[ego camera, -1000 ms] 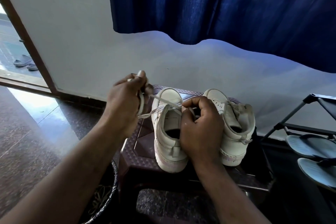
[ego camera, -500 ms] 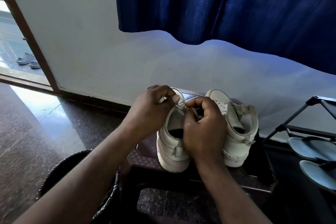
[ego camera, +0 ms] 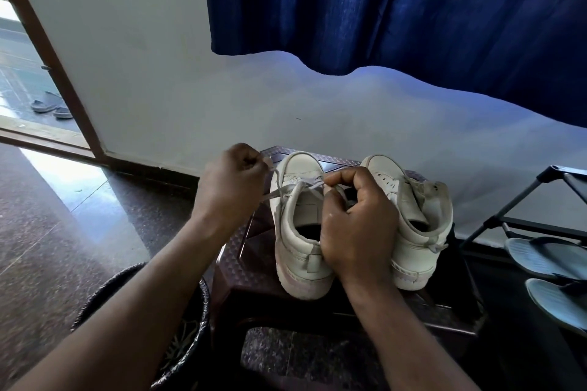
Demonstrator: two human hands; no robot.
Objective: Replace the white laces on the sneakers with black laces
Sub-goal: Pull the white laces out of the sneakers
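A flat white lace is pinched in the curled left hand, held taut left of the cream leather sneaker it is threaded through; the lace is nipped at the eyelets by thumb and forefinger of the right hand. A second cream sneaker is stood alongside, both on a dark brown plastic stool

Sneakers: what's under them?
A dark patterned stool; both sneakers stand on its top, heels toward the camera. The top beneath the soles is covered, and the right hand hides the gap between them.
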